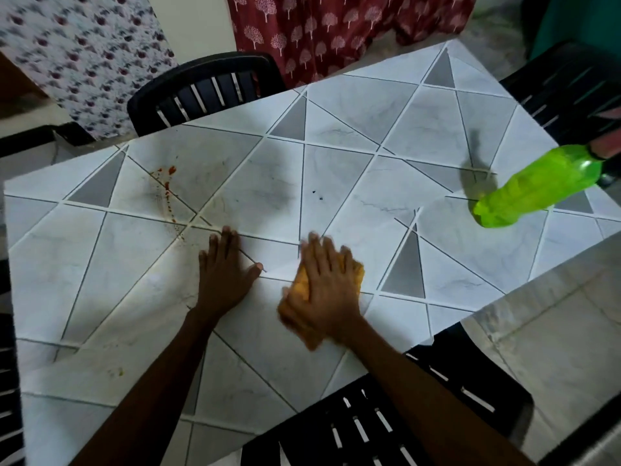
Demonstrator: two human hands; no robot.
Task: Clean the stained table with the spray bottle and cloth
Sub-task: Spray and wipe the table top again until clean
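Left hand (225, 274) palm down, flat on the table (134, 297), fingers straight and close together, pointing away from the body, thumb splayed out to the right. Its bare forearm (144, 391) runs in from the lower left edge, wrist straight. Right hand (326, 290) just beside it but apart, also palm down, fingers extended and slightly spread, pressing on the cloth (357, 272), thumb out to the left, outline blurred; right forearm (430, 391) bare, entering from the lower right, the two arms angled in toward each other.
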